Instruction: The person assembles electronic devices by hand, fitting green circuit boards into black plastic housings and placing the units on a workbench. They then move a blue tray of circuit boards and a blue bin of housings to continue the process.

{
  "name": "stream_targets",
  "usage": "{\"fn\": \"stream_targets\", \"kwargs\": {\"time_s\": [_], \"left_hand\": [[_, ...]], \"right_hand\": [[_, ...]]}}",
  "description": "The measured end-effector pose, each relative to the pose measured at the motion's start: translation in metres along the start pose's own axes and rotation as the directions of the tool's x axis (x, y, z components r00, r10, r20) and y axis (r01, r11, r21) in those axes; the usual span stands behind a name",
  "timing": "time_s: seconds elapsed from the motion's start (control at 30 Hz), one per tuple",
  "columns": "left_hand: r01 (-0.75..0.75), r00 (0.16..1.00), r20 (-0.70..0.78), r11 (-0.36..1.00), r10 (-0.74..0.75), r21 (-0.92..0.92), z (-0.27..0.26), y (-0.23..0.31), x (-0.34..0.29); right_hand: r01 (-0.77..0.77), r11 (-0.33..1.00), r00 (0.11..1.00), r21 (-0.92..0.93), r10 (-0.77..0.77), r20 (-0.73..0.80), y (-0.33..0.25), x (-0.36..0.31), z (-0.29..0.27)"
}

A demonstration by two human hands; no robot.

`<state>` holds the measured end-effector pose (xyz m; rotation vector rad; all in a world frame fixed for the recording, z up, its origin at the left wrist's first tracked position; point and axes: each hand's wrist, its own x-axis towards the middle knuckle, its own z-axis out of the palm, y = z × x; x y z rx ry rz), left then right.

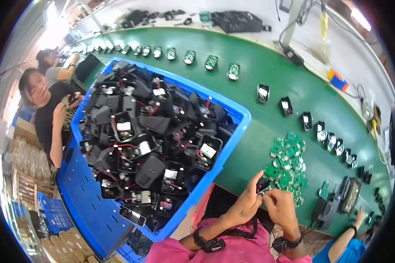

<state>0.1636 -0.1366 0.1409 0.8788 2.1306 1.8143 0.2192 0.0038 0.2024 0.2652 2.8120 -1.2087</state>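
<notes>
My left hand (245, 202) grips a small black plastic housing (263, 184) between thumb and fingers, above the near edge of the green table. Close against it, my right hand (280, 206) is closed in a pinch at the housing's lower end. Whatever lies between its fingertips is too small and hidden to name. Just beyond both hands is a loose heap of green circuit boards (286, 153). To the left stands a blue crate (238, 115) piled with black housings (152, 170), many with red wires and white parts showing.
Housings with boards (211, 62) stand in a long curved row across the green table (245, 147). At the right are a black box-shaped device (325, 211) and a co-worker's arm (344, 241). Another person (48, 114) works beyond the crate. Cables (289, 28) hang at the back.
</notes>
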Motion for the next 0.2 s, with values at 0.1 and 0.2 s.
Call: {"fn": "stream_targets", "kwargs": {"time_s": [0.1,0.2], "left_hand": [[0.347,0.937,0.164,0.875,-0.308,-0.338,-0.01,0.006,0.004],[0.236,0.969,0.171,0.882,-0.18,-0.408,-0.019,-0.011,0.005]], "right_hand": [[-0.102,0.976,0.964,0.191,0.144,-0.222,0.001,0.001,0.002],[-0.137,0.883,0.974,0.45,0.202,-0.1,-0.009,0.019,-0.001]]}}
